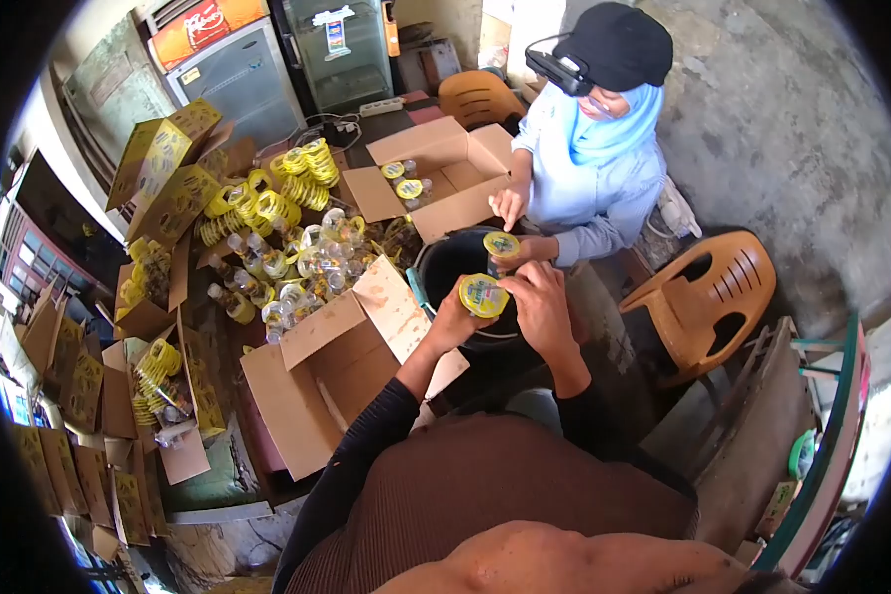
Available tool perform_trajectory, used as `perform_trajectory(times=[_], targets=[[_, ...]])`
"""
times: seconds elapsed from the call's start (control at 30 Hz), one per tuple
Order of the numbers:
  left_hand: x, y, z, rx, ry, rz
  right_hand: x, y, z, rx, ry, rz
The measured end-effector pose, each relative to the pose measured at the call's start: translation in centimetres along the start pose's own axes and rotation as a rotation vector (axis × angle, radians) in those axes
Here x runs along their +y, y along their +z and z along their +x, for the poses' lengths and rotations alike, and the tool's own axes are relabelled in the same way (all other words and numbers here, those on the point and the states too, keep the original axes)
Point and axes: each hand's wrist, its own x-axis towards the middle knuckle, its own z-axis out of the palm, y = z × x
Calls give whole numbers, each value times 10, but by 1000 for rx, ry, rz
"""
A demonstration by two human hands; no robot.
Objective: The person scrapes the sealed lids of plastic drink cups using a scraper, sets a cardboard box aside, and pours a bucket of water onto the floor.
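My left hand holds a container with a round yellow-green lid, lid facing up, above a black bucket. The fingers of my right hand are drawn together at the lid's right edge; whether they grip anything is too small to tell. Just beyond, a co-worker holds a similar container with a yellow lid in one hand and has the other hand raised over it.
An open cardboard box stands left of my arms, another ahead with several lidded containers. Clear bottles and yellow ring stacks are heaped on the left. An orange chair stands at the right.
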Motion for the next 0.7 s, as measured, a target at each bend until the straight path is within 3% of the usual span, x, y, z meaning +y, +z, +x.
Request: perform_trajectory(times=[0.13,0.37,0.5,0.7], targets=[[-1,3,0,27,41,-8,3,-1,-1,-6,10,-11],[3,3,0,62,-64,41,13,-3,-8,-60,36,-54],[12,5,-2,79,-22,122,20,-17,-10,-12,30,-90],[7,14,0,175,60,151,11,-9,-16,141,192,26]])
